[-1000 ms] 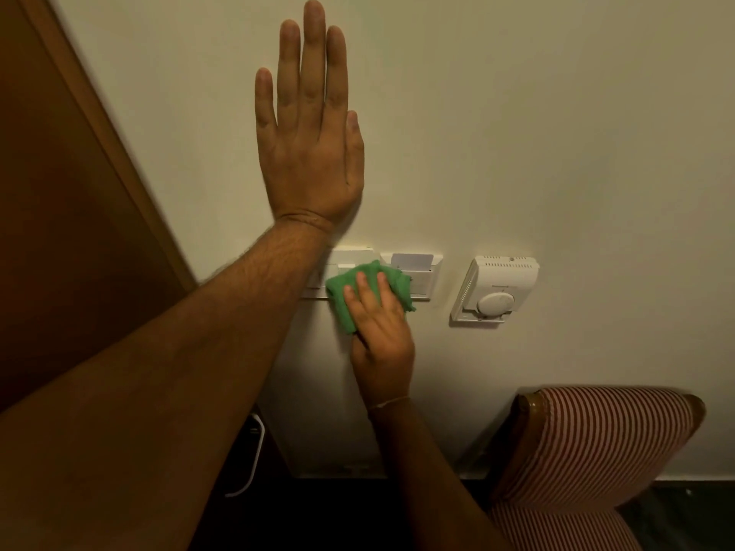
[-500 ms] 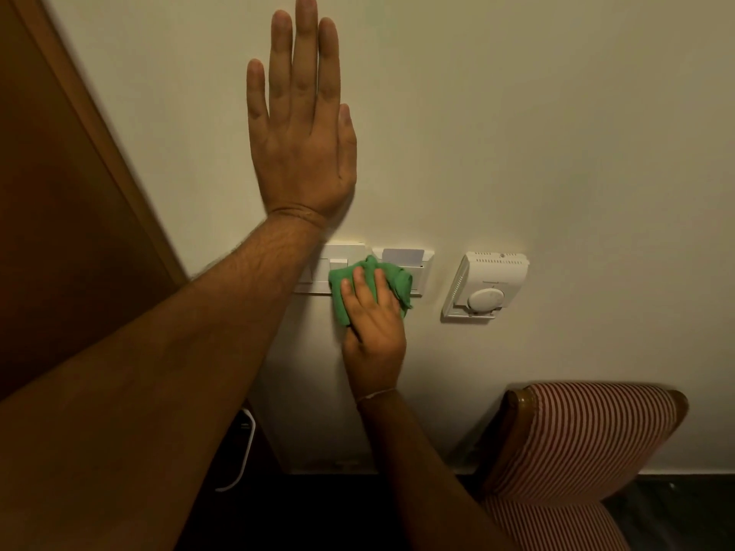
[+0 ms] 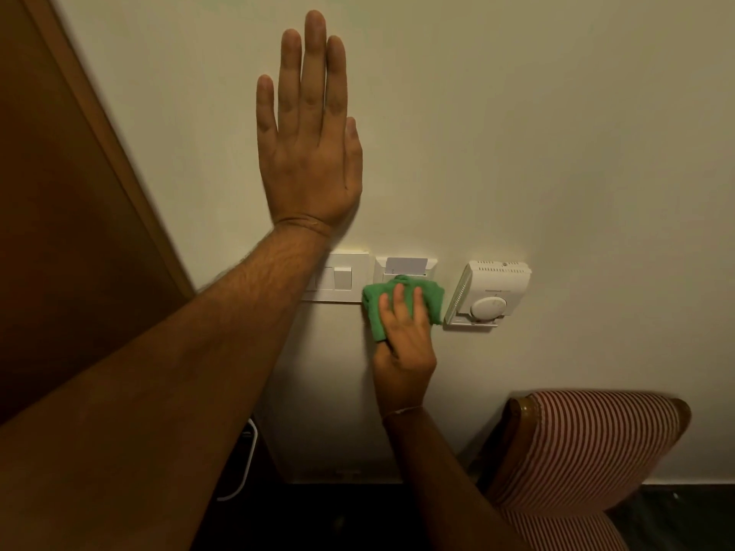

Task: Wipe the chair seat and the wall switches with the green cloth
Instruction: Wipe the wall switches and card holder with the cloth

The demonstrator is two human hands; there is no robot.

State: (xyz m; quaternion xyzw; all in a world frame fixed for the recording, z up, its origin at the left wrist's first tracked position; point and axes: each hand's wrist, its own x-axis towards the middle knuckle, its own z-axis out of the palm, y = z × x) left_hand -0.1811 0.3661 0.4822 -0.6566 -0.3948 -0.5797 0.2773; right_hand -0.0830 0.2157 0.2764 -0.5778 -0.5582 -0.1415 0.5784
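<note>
My right hand [image 3: 403,344] presses the bunched green cloth [image 3: 431,298] flat against the lower part of the white key-card switch plate [image 3: 405,266], which has a card in its slot. Left of it, the white wall switch plate [image 3: 346,278] is uncovered, its left end hidden behind my left forearm. My left hand [image 3: 308,145] rests flat on the cream wall above the switches, fingers straight and together, holding nothing. The chair [image 3: 588,451] with red-and-white striped upholstery stands at the lower right against the wall.
A white thermostat [image 3: 491,294] with a round dial is mounted just right of the cloth. A brown wooden door and frame [image 3: 79,192] fill the left side. A white cable [image 3: 246,467] hangs low by the dark floor.
My right hand has slid the cloth rightward, off the left switch plate and onto the key-card plate. My left hand stays flat on the wall.
</note>
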